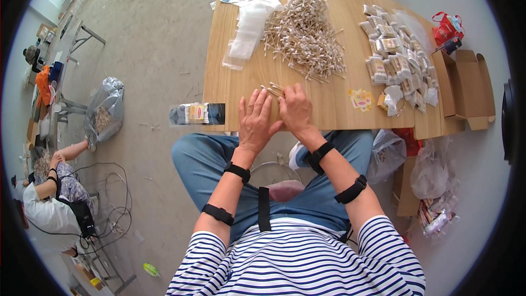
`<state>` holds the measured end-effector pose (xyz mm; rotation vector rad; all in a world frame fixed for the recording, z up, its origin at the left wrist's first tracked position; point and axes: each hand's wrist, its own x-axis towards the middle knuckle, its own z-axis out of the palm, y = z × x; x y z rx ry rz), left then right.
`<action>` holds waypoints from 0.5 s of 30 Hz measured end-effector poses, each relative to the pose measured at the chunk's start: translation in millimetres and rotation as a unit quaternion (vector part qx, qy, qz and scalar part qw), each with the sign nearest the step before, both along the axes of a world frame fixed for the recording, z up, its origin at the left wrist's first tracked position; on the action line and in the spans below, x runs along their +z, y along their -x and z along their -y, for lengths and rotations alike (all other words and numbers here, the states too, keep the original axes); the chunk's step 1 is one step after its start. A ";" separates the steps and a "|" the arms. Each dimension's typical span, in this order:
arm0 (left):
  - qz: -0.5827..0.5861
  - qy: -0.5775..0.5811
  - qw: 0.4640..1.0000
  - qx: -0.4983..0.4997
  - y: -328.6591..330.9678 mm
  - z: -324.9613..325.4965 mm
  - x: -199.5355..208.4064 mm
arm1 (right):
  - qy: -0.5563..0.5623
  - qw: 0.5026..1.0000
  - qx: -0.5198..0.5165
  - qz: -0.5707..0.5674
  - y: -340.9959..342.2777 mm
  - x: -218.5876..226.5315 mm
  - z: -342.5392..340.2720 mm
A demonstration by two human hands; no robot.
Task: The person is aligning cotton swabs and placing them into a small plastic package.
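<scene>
Flat, with its fingers stretched out, the left hand [255, 118] rests on the table [329, 107], nearer the person than the swab pile [304, 33]; whether anything lies under its palm cannot be told. Curled beside it, the right hand [296, 107] grips a few cotton swabs [275, 86] between thumb and fingers, their white tips pointing toward the left hand's fingertips. These swabs lie just in front of the swab pile, on the person's side.

From left to right, a seated co-worker [55, 197] in a white top is far to the left of the swab pile. Next, well left of the pile, a large clear bag [109, 104] with swabs inside stands off the table. Nearer, to the left of the pile and closer to the person, a small pack of swabs [196, 113] lies on a dark, shiny flat piece [217, 112] at the table's left edge. Clear plastic sleeves [249, 33] lie stacked just left of the pile. To the right of the pile and closer to the person, yellow cards [361, 100] lie spread out. Directly right of the pile is a heap of filled packs [394, 49]. Farther right still are a red bag [442, 34] and an opened cardboard box [463, 85].
</scene>
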<state>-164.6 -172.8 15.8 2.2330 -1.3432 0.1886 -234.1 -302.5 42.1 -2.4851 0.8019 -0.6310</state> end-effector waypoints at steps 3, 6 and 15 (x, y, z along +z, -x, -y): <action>-0.002 0.000 1.000 -0.001 0.1 0.1 0.1 | 0.011 1.000 0.011 0.006 0.3 -5.0 1.0; -0.007 0.000 1.000 -0.002 -0.1 -0.5 -0.3 | 0.021 0.999 0.018 0.018 0.4 -8.4 1.9; -0.008 0.001 1.000 -0.002 0.0 0.1 -0.1 | 0.014 0.999 0.012 0.032 -2.2 -10.3 2.7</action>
